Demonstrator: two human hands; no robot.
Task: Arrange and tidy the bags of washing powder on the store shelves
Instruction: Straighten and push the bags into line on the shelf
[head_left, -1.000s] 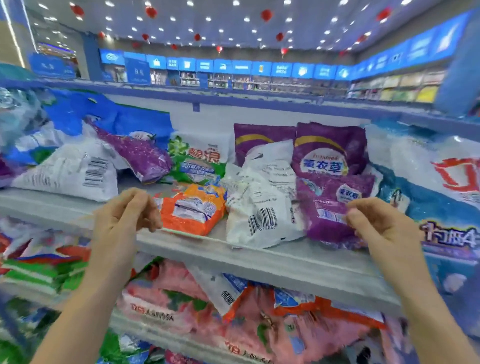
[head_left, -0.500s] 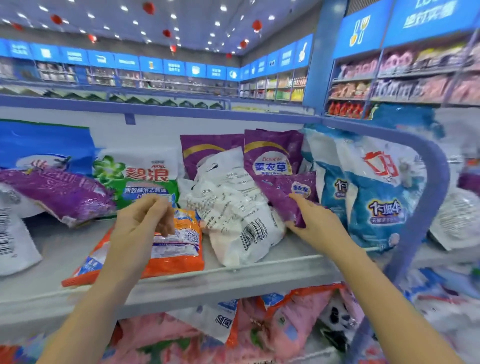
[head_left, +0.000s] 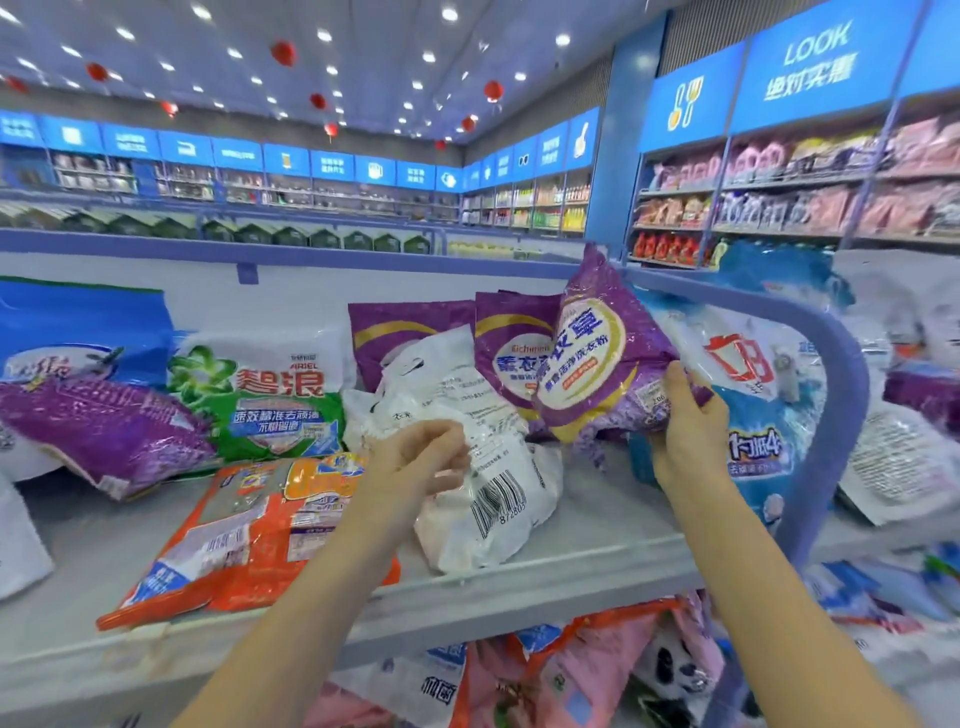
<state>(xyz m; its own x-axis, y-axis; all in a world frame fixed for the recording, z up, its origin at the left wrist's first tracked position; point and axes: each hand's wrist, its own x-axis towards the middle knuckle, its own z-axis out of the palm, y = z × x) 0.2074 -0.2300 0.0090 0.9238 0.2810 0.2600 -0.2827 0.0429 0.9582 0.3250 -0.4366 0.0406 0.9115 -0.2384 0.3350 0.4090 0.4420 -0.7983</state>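
Shelf, 9 o'clock: flat purple bag, green-white bag upright behind it, orange bag flat at 7. Centre: left hand, fingers curled over white bag; can't tell if gripping. 2 o'clock: right hand fingers clamp the lifted purple bag's lower edge; the bag is tilted, beside blue bag.

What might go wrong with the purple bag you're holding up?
The right hand grips the purple bag only by a lower corner, so it might slip and drop. The orange bag and white bag lie at the front edge of the shelf; a bump could knock them off.
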